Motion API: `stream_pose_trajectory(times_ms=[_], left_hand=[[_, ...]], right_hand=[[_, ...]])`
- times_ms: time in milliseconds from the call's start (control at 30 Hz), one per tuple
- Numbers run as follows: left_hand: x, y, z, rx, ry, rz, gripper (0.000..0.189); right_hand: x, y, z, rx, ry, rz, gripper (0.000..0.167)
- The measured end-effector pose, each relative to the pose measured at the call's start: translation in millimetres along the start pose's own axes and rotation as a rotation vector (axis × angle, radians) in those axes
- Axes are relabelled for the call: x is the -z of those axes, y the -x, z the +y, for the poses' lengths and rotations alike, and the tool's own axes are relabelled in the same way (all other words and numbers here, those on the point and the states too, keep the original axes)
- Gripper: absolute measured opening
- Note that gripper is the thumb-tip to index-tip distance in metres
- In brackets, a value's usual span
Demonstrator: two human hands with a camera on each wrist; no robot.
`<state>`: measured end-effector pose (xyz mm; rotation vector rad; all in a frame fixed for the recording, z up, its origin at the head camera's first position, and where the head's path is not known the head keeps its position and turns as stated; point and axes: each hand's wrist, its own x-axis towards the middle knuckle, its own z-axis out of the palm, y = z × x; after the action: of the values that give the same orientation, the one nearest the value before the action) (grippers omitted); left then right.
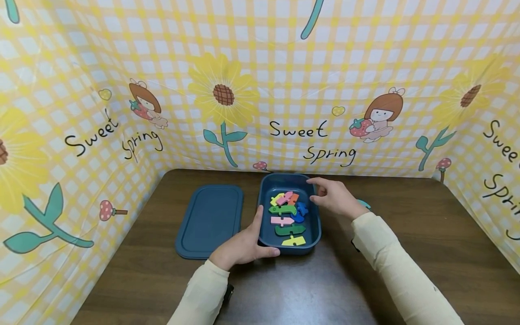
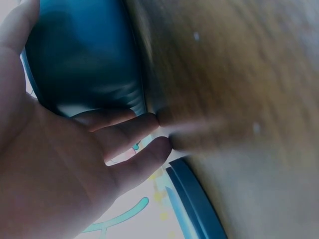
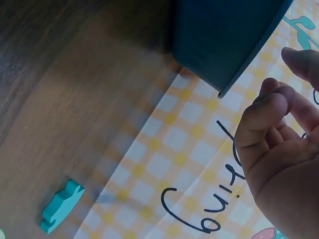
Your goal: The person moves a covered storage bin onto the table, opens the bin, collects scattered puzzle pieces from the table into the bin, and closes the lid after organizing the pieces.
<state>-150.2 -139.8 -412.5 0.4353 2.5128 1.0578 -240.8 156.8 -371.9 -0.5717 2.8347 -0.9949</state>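
A dark blue rectangular box point(image 1: 313, 234) stands on the table, holding several colourful flat pieces: a dark green piece point(image 1: 290, 230), a pink arrow-ended piece point(image 1: 281, 220), yellow, orange and blue ones. At its near left corner rests my left hand point(image 1: 243, 243), fingers along the left side and thumb at the front. The left wrist view has these fingers point(image 2: 130, 130) nearly straight beside the box wall point(image 2: 89, 55). My right hand point(image 1: 335, 195) is by the far right rim, index finger and thumb apart. In the right wrist view, its other fingers point(image 3: 264, 117) curl loosely around nothing.
A matching blue lid point(image 1: 213, 221) lies flat on the table left of the box. Right of the box, a small teal piece point(image 3: 61, 206) lies on the wood, partly behind my right wrist in the head view. Checked yellow cloth point(image 1: 292, 90) walls in the table.
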Motion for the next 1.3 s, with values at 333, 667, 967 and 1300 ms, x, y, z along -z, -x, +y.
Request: stream_pose_trajectory(times_ms=[333,667,967,1300], left_hand=[[-0.9,0.6,-0.3,0.016,0.002,0.001,0.128],[-1.0,1.2,-1.4,0.031,0.008,0.002,0.127],[-1.5,0.2,-1.4,0.029,-0.001,0.001,0.128],[-1.6,0.7,0.9,0.023,-0.006,0.003,0.128]], right_hand=[[12,13.1,14,0.000,0.004,0.049,0.043],[28,30.8,39,0.005,0.040,0.084,0.034],[41,45.5,60,-0.068,0.056,0.066,0.035],[51,53.3,83,-0.189,0.100,0.035,0.044]])
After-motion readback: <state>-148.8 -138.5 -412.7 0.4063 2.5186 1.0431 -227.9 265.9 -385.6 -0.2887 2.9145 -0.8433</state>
